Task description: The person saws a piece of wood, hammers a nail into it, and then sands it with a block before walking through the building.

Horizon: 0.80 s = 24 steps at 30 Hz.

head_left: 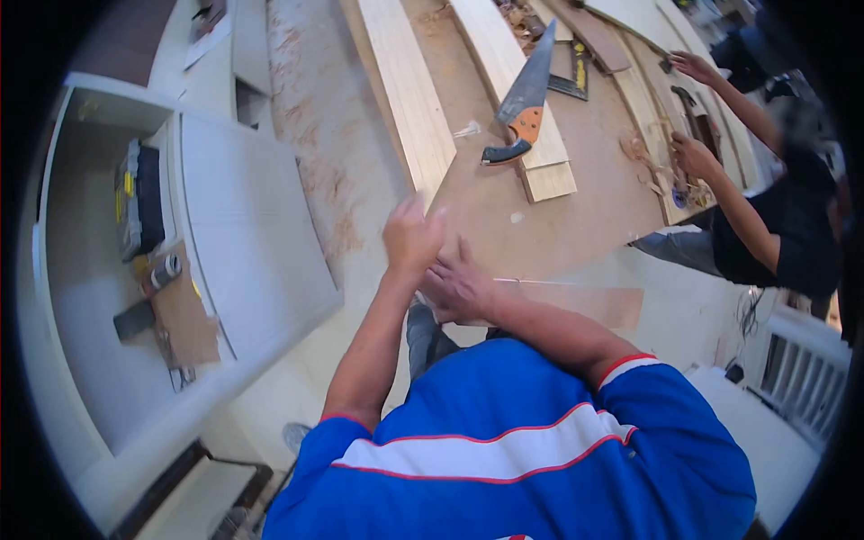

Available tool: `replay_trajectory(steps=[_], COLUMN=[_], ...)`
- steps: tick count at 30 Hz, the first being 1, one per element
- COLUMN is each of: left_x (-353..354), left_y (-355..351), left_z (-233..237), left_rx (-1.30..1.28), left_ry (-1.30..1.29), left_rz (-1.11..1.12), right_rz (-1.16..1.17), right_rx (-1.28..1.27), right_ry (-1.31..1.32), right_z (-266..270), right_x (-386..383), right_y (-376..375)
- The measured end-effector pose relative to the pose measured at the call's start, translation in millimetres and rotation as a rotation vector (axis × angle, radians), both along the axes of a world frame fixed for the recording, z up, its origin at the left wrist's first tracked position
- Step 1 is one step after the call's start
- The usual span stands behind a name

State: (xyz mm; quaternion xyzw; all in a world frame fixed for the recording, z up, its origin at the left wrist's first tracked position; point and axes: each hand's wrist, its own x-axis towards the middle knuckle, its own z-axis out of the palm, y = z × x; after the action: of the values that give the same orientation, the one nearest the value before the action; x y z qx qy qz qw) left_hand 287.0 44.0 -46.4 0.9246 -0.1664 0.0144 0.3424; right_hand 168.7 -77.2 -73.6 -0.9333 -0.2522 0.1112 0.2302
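Observation:
A long pale wooden board (pixel 409 90) lies lengthwise on the workbench, its near end reaching my hands. My left hand (pixel 414 236) is closed around that near end, slightly blurred. Just below and to the right, my right hand (pixel 457 283) is pressed close against it at the bench's near edge. Its thumb points up while its other fingers are curled and partly hidden, so what they grip cannot be made out. To the right of the board, a handsaw (pixel 526 94) with an orange and black handle rests across a second stack of boards (pixel 547 180).
The brown workbench (pixel 594 220) carries wood shavings and a dark square frame (pixel 576 76). At right, a co-worker's hands (pixel 695 155) are over boards near a dark tool (pixel 697 117). A white cabinet (pixel 243 225) with an open compartment holding a toolbox (pixel 139 198) stands at left.

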Motion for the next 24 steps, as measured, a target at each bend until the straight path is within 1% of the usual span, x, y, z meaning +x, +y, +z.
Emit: replay_trajectory(steps=[1,2,3,4,7,9,11,14,15,18,21,24], left_x=[-3.8,-9.5,-15.6,-15.8,-23.2,-12.0,-5.0,1.3,3.8,11.0,15.5,25.2], left_y=[26.1,50.7,72.7,88.7,131.3,144.9,150.9,159.2,161.5,164.8,169.1,175.8], left_z=[-11.8,-23.3,-30.3,-29.3,-26.3,-24.4,-24.0,-39.4,-42.9,-43.6,-26.9,-18.9], left_rx=[0.036,0.058,0.086,0.112,0.227,0.299,0.292,0.291,0.291,0.332,0.344,0.435], left_ry=[0.035,0.056,0.084,0.137,0.322,0.431,0.468,0.543,0.568,0.555,0.564,0.589], left_rz=[0.012,0.005,0.0,0.0,-0.022,-0.059,-0.082,-0.126,-0.133,-0.13,-0.145,-0.194], right_rz=[-0.047,-0.097,-0.152,-0.202,-0.253,-0.286,-0.327,-0.336,-0.38,-0.537,-0.682,-0.847], right_rx=[-0.054,-0.178,-0.231,-0.279,-0.427,-0.482,-0.504,-0.512,-0.467,-0.211,0.029,0.043], right_ry=[-0.022,0.069,0.096,0.124,0.174,0.158,0.103,0.13,0.082,0.265,0.192,0.307], right_z=[4.6,17.2,18.4,20.6,31.6,24.9,10.6,11.6,19.7,46.0,36.6,73.6], right_x=[-2.4,-9.1,-13.4,-13.1,-13.0,-16.0,-17.2,-15.4,-13.2,2.9,12.9,29.5], right_y=[4.2,11.8,19.9,27.5,44.7,55.5,58.8,61.5,60.4,48.3,24.6,13.5])
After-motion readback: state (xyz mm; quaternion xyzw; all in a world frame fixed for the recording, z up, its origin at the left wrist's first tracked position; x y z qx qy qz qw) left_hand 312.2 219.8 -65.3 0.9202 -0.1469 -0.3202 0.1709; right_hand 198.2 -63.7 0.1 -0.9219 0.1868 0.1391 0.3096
